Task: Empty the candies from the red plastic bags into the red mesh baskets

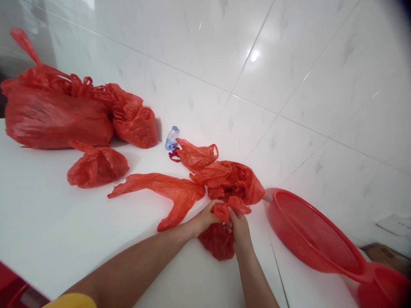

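Note:
My left hand (207, 216) and my right hand (238, 222) meet at the gathered top of a small red plastic bag (218, 244). Both are closed on its mouth, and the dark, filled lower part hangs or rests just below them. Part of the fingers is hidden by the bag's folds. Right behind my hands is a crumpled red bag (237, 182) with its opening towards me. A flat red bag (163, 188) lies spread to the left, and another loose red bag (197, 156) sits farther back.
A large stuffed red bag (58, 115) stands at the far left beside another full bag (136, 126), with a smaller tied bag (98, 167) before them. A small water bottle (172, 137) is near the tiled wall (205, 55). On the right leans a red plastic basket (317, 231).

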Demonstrator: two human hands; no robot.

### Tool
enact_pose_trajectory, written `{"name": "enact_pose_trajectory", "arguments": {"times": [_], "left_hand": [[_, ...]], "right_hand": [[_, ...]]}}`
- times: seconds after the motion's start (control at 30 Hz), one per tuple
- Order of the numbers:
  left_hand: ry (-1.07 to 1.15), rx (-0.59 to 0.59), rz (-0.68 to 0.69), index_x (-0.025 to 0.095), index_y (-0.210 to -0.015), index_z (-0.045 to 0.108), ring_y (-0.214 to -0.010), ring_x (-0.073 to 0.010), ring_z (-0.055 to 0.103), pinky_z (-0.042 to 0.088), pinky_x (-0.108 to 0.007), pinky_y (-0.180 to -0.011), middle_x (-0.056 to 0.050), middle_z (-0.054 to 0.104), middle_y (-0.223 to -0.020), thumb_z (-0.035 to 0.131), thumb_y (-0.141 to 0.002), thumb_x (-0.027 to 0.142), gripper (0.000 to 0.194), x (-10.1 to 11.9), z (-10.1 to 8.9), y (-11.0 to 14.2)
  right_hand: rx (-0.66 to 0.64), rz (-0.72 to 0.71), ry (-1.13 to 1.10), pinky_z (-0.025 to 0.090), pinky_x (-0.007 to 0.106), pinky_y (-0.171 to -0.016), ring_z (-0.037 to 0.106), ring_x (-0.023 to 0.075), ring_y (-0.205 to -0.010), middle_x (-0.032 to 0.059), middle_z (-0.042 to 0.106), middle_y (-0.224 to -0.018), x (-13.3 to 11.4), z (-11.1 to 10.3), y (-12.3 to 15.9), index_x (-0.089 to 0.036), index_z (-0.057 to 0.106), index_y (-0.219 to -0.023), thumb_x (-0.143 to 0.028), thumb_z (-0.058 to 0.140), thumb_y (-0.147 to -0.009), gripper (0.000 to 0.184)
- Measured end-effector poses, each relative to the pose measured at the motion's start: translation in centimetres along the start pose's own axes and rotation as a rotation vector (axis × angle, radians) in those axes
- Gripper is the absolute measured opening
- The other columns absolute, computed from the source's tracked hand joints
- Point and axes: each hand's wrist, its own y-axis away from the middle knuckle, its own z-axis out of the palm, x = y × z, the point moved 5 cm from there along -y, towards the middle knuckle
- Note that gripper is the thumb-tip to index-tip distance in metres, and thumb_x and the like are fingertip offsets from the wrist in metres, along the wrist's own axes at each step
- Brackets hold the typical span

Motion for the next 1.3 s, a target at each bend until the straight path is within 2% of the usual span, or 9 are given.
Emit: {"name": "enact_pose_trajectory", "arguments": {"times": [0.1,0.17,0.3,0.47,0.6,0.73,0.97,1.2,1.3], "left_hand": [[-0.054,-0.013,0.041,0.019,-0.131,0.042,-0.066,-0.0183,0.065,0.049,-0.032,-0.07,-0.003,0.069,-0.077,0.085,-0.051,0.016,0.091,-0.2,-0.2,0.1],[-0.048,-0.015,0.059,0.017,-0.129,0.046,-0.063,-0.0191,0.065,0.05,-0.033,-0.067,-0.005,0.069,-0.075,0.081,-0.061,0.028,0.078,-0.3,-0.2,0.1],[0.056,0.055,0.018,0.011,-0.102,0.063,-0.05,-0.0208,0.062,0.049,-0.034,-0.056,-0.007,0.065,-0.057,0.057,-0.079,0.054,0.049,-0.5,-0.8,-0.1],[0.075,0.145,0.059,0.013,-0.089,0.064,-0.059,-0.0194,0.064,0.051,-0.032,-0.063,-0.007,0.068,-0.065,0.063,-0.077,0.047,0.036,-0.1,-1.7,-0.5],[0.038,0.205,0.117,0.014,-0.084,0.061,-0.065,-0.0172,0.064,0.049,-0.03,-0.067,-0.005,0.067,-0.072,0.069,-0.073,0.038,0.028,0.2,-1.9,-0.5],[-0.077,0.235,0.193,0.016,-0.082,0.058,-0.069,-0.015,0.062,0.047,-0.028,-0.07,-0.002,0.064,-0.074,0.071,-0.072,0.033,0.024,0.9,-1.3,-0.1],[-0.419,0.124,0.272,0.017,-0.075,0.058,-0.073,-0.0155,0.057,0.044,-0.028,-0.072,0.0,0.06,-0.074,0.067,-0.07,0.018,0.01,1.1,1.2,0.8],[-0.815,0.073,0.405,0.019,-0.073,0.059,-0.077,-0.015,0.05,0.039,-0.027,-0.072,0.0,0.055,-0.083,0.059,-0.072,0.012,0.007,1.1,1.7,1.7],[-0.972,0.111,0.451,0.019,-0.07,0.053,-0.07,-0.0132,0.045,0.036,-0.027,-0.066,0.001,0.049,-0.079,0.053,-0.073,0.009,0.011,1.3,1.6,1.7]], "right_hand": [[0.075,0.003,0.062,0.027,0.025,-0.038,0.031,0.0093,-0.036,-0.0076,0.038,-0.037,0.0,-0.4,-0.1,-0.021,0.053,-0.06,-0.048,0.066,-0.071,0.033],[0.031,-0.012,0.102,0.026,0.025,-0.038,0.031,0.0096,-0.036,-0.0078,0.039,-0.038,-0.1,-0.2,0.1,-0.02,0.058,-0.069,-0.046,0.064,-0.073,0.028],[-0.225,-0.045,-0.031,0.033,0.023,-0.044,0.036,0.0089,-0.039,-0.0075,0.045,-0.043,-0.3,0.8,0.7,-0.02,0.062,-0.079,-0.042,0.067,-0.074,0.024],[-0.388,0.008,-0.204,0.047,0.03,-0.062,0.057,0.0166,-0.064,0.0037,0.065,-0.073,-0.6,0.6,0.9,-0.019,0.068,-0.088,-0.065,0.053,-0.075,0.051],[-0.313,-0.063,-0.012,0.048,0.03,-0.074,0.063,0.0184,-0.082,0.0031,0.069,-0.093,-0.5,-0.3,0.3,-0.021,0.066,-0.098,-0.038,0.074,-0.066,0.037],[-0.187,-0.153,0.172,0.047,0.028,-0.061,0.06,0.0164,-0.065,-0.0011,0.067,-0.077,0.0,-1.0,-0.5,-0.024,0.054,-0.115,-0.025,0.071,-0.065,0.053],[0.126,-0.36,0.535,0.041,0.027,-0.065,0.057,0.0181,-0.069,0.0011,0.068,-0.075,0.3,-2.5,-0.5,-0.021,0.064,-0.08,-0.021,0.056,-0.071,0.013],[0.06,-0.32,0.403,0.036,0.025,-0.056,0.047,0.0145,-0.058,-0.0025,0.057,-0.057,0.0,-2.5,-0.6,-0.02,0.055,-0.059,-0.028,0.053,-0.073,0.016],[-0.029,-0.299,0.357,0.041,0.026,-0.063,0.054,0.0162,-0.067,-0.0009,0.063,-0.068,-0.2,-2.1,-0.8,-0.019,0.063,-0.07,-0.021,0.053,-0.067,0.011]]}}
